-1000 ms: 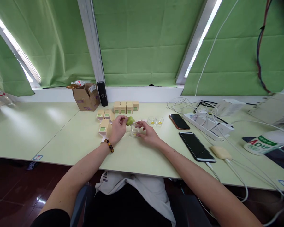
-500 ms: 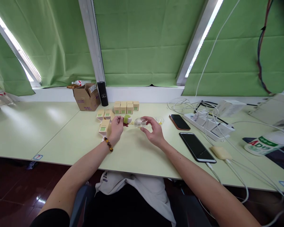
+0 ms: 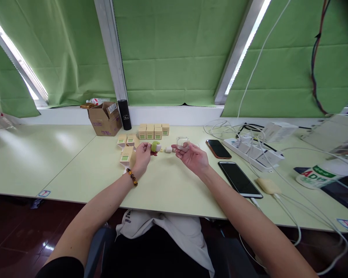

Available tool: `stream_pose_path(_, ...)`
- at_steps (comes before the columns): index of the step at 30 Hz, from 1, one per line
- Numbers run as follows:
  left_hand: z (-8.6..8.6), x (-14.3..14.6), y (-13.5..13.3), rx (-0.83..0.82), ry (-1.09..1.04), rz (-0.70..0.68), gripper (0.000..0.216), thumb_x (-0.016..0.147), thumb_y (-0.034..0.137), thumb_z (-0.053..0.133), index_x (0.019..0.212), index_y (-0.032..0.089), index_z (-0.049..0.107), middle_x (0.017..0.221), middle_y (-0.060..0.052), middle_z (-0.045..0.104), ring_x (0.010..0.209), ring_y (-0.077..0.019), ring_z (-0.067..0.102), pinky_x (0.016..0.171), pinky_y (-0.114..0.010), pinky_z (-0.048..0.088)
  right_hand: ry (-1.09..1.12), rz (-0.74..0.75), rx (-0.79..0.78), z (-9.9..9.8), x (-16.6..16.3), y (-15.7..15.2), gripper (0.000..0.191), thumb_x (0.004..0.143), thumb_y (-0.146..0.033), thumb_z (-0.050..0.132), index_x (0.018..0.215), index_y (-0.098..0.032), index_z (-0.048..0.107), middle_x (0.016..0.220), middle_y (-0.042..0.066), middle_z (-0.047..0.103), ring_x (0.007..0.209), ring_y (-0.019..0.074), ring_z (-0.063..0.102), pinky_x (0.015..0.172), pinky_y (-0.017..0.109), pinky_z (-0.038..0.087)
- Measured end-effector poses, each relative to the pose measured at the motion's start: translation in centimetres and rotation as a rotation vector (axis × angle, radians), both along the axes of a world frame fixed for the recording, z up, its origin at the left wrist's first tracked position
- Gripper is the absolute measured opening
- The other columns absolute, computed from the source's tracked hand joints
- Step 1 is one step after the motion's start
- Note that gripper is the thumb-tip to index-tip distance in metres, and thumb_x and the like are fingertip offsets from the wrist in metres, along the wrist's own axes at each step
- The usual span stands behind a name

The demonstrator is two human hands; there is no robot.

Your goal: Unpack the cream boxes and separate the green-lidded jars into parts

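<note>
Dial: centre in the gap between my hands, twelve straight ahead of me.
Green-and-white piece (image 3: 156,146): at nine o'clock, just off centre, above the worktop (image 3: 174,189) at the tips of my left hand (image 3: 143,154).
Left fingers: drawn narrow, pinching the green end; the white end points to three.
Its handling: I judge it light and easy to turn; whether the green part is soft or stiff I cannot tell. The green end seems the right grip, leaving the white one free.
Clear container (image 3: 182,143): at two o'clock, held by my right hand (image 3: 194,157).
Right fingers: curled loosely around the container, palm turned up.
Its handling: likely thin, light, rather slick, and apt to crack if squeezed; best taken low on the outer wall, with little pressure.
White piece (image 3: 168,149): small, at three, just beside my right fingertips; touching or apart, I cannot tell.
Small boxes (image 3: 150,132): a row at eleven.
Open box (image 3: 127,156): near nine, beside my left wrist.
Phone (image 3: 239,179): at four, well apart.
</note>
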State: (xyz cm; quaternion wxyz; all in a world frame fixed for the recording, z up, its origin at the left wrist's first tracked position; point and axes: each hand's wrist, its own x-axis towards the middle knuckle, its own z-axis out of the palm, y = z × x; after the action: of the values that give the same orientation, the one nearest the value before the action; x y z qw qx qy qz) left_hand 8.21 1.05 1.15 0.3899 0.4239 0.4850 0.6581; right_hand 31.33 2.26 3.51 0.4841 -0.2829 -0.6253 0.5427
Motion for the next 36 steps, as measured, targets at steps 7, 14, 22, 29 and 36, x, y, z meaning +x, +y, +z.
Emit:
stream_pose_path(7,0.2,0.2,-0.3,-0.003,-0.012,-0.014,0.016,0.105,0.029,0.058,0.096,0.016,0.058,0.086,-0.004,0.072,0.064,-0.0111,0.068,0.07,-0.029,0.061,-0.216,-0.276,0.203,1.2,3.8,2.6,0.039,0.073,-0.056,0.081,0.075,-0.022,0.062,0.106,0.012,0.076,0.088,0.0243,0.069,0.079,0.04,0.054)
stream_pose_path(14,0.4,0.2,-0.4,-0.011,0.008,-0.006,0.018,0.104,0.031,0.06,0.095,0.016,0.059,0.085,-0.004,0.073,0.063,-0.0116,0.069,0.07,-0.03,0.061,-1.017,-0.524,0.401,1.3,8.5,4.7,0.009,0.08,-0.015,0.071,0.072,-0.018,0.074,0.105,0.011,0.074,0.076,0.0182,0.066,0.076,0.032,0.053)
stream_pose_path(22,0.0,0.1,-0.1,0.016,0.022,-0.011,0.015,0.105,0.027,0.056,0.095,0.016,0.058,0.084,-0.004,0.073,0.065,-0.0122,0.069,0.068,-0.029,0.061,-1.305,-0.477,0.322,0.1,9.0,5.7,0.015,0.074,-0.004,0.07,0.074,-0.017,0.078,0.087,0.011,0.075,0.075,0.0202,0.067,0.066,0.028,0.047)
stream_pose_path(29,0.0,0.1,-0.2,0.023,0.029,-0.018,0.019,0.103,0.034,0.062,0.095,0.016,0.059,0.086,-0.005,0.074,0.066,-0.0129,0.07,0.07,-0.031,0.062,-1.309,-0.491,0.297,-0.3,8.7,5.8,0.015,0.074,-0.005,0.07,0.078,-0.016,0.078,0.086,0.012,0.076,0.083,0.0231,0.07,0.068,0.028,0.047)
stream_pose_path(36,0.7,0.4,-0.7,0.0,-0.011,-0.038,0.019,0.104,0.032,0.061,0.094,0.016,0.059,0.086,-0.006,0.073,0.066,-0.0132,0.07,0.07,-0.032,0.062,-1.335,-0.528,0.309,0.3,8.9,5.1,0.025,0.077,-0.009,0.071,0.099,-0.019,0.074,0.108,0.013,0.073,0.09,0.0251,0.069,0.069,0.031,0.046)
